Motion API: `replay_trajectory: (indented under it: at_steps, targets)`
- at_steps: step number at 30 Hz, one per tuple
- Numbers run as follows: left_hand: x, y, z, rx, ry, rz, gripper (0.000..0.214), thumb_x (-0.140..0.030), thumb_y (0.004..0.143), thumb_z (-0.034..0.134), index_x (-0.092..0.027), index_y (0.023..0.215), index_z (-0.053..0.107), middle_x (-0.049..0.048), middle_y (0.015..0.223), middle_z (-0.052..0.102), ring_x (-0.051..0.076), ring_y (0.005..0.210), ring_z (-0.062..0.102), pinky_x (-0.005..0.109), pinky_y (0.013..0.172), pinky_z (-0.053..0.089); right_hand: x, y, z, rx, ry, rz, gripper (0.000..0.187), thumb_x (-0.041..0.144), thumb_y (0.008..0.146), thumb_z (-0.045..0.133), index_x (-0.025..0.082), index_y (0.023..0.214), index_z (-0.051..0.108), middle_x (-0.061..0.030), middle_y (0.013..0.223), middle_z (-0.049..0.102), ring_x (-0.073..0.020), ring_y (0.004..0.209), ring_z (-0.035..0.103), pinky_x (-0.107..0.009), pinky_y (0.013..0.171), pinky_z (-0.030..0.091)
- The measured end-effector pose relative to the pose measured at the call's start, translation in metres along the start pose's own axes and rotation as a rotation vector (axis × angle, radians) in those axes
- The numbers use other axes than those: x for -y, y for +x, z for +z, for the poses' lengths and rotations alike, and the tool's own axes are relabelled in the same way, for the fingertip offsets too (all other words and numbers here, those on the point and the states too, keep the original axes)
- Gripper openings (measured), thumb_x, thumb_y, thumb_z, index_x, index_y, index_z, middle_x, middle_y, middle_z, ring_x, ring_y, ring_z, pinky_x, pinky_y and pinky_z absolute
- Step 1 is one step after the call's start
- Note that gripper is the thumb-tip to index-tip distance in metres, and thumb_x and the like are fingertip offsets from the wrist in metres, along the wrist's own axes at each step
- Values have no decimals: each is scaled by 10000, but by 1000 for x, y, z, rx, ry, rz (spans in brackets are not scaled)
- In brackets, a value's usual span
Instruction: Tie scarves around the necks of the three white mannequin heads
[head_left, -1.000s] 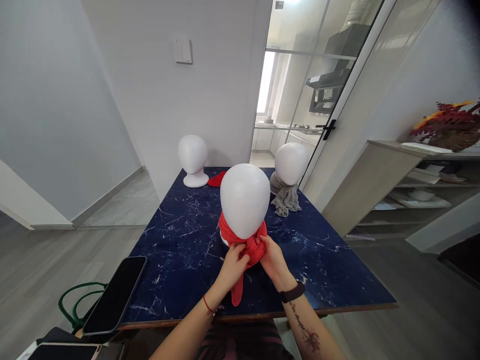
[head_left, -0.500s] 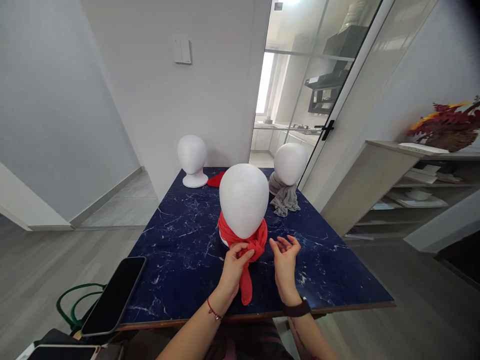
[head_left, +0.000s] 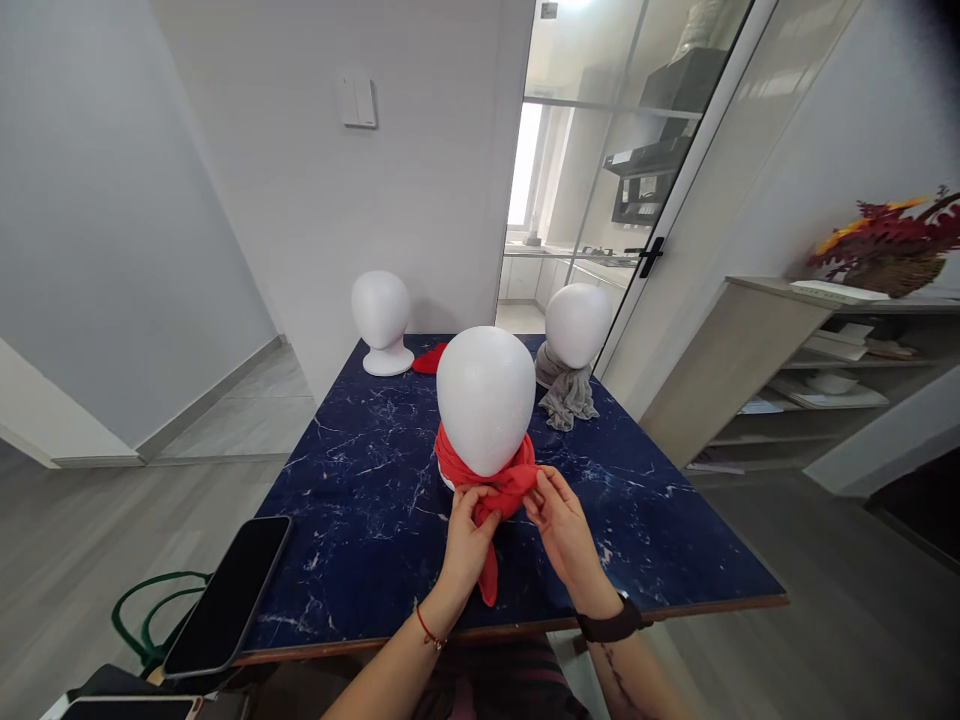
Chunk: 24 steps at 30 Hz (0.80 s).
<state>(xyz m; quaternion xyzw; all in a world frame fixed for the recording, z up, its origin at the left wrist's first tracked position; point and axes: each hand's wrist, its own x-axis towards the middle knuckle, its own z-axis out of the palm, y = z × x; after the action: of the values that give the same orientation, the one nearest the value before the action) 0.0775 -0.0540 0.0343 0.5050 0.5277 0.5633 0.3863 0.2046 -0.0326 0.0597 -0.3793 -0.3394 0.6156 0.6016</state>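
A white foam mannequin head (head_left: 486,400) stands near the middle of the table, with a red scarf (head_left: 489,575) wrapped around its neck. One narrow end of the scarf hangs down in front. My left hand (head_left: 471,530) pinches the scarf at the front, just below the head. On the other side, my right hand (head_left: 556,515) grips a fold of the same scarf between thumb and fingers, drawn out to the right. The fingertips of both hands are partly covered by cloth.
A bare foam head (head_left: 381,315) stands at the back left, beside a red cloth (head_left: 430,360). At the back right, another foam head (head_left: 577,322) wears a grey scarf (head_left: 568,398). A phone (head_left: 229,595) lies over the left edge of the blue marbled table (head_left: 360,500).
My right hand has moved left to the scarf and taken hold of it, pulling a fold rightward. My left hand keeps its pinch at nearly the same spot.
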Motion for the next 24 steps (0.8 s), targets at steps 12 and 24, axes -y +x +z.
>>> replay_trajectory:
  at_steps: [12, 24]
  targets:
    - [25, -2, -12, -182, 9, -70, 233, -221, 730, 609, -189, 906, 460, 4, 961, 426, 73, 616, 504, 257, 630, 451, 8, 19, -9, -49, -483, -320, 128, 260, 688, 684, 202, 802, 678, -14, 786, 661, -170, 719, 578, -279, 687, 460]
    - [28, 2, -21, -120, 288, 13, 133, -56, 651, 518, -183, 661, 555, 29, 789, 510, 168, 715, 516, 283, 640, 419, 6, 66, 14, -163, 189, -217, 240, 395, 725, 663, 205, 686, 520, 51, 617, 535, -98, 611, 586, -285, 710, 533]
